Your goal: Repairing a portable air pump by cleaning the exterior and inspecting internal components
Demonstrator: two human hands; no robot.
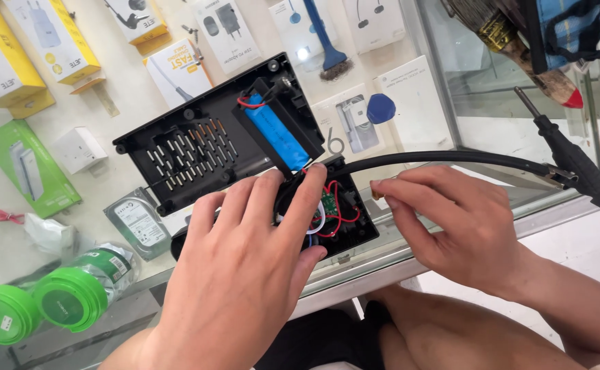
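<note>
My left hand [245,274] lay nearest, fingers spread flat, pressing on the opened black case [204,147] on the glass tabletop [382,253]. I saw a vented lid, a blue battery [276,133] in its holder, and red and white wires round a small green board [329,204]. My right hand [451,226] pinched something small beside the black cable [444,159].

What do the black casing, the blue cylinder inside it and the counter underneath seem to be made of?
The black casing looks like moulded matt plastic: it has vent slots and screw posts. The blue cylinder seems to be a battery cell in glossy plastic wrap, though the metal beneath is only a guess. The counter looks like clear glass in a metal frame, with boxed goods visible through it.
</note>
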